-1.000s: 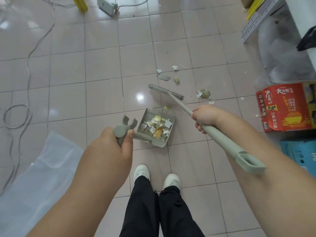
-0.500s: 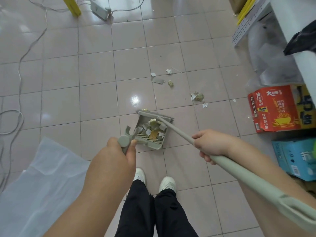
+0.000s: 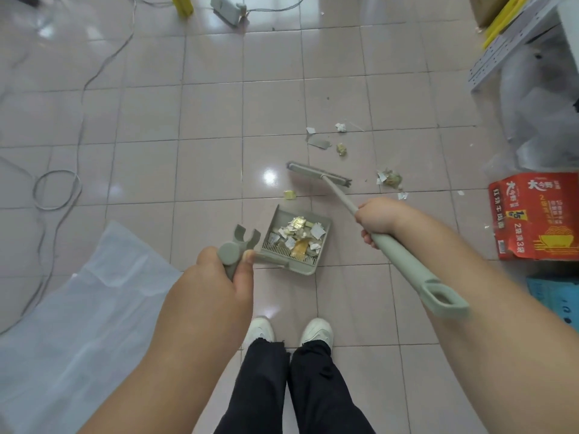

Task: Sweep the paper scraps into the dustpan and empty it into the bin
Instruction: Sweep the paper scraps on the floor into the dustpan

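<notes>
A grey-green dustpan (image 3: 325,223) sits on the tiled floor ahead of my feet, holding several white and gold paper scraps (image 3: 297,234). My left hand (image 3: 219,277) grips the top of its upright handle. My right hand (image 3: 377,219) grips the shaft of a matching broom (image 3: 404,264). The broom head (image 3: 318,174) rests on the floor just beyond the pan. One yellow scrap (image 3: 289,194) lies between the head and the pan. More scraps lie farther out: a cluster (image 3: 390,180) to the right and loose pieces (image 3: 329,139) beyond.
A clear plastic bag (image 3: 72,308) lies on the floor at my left. Cables (image 3: 56,189) loop across the left tiles. A red noodle carton (image 3: 532,214) and a blue box (image 3: 554,296) stand at the right, below a metal shelf (image 3: 513,42). My white shoes (image 3: 291,332) are just behind the pan.
Half a second ago the broom head was at the dustpan's mouth; it has now moved outward onto the floor beyond the pan. The dustpan and my left hand have stayed put.
</notes>
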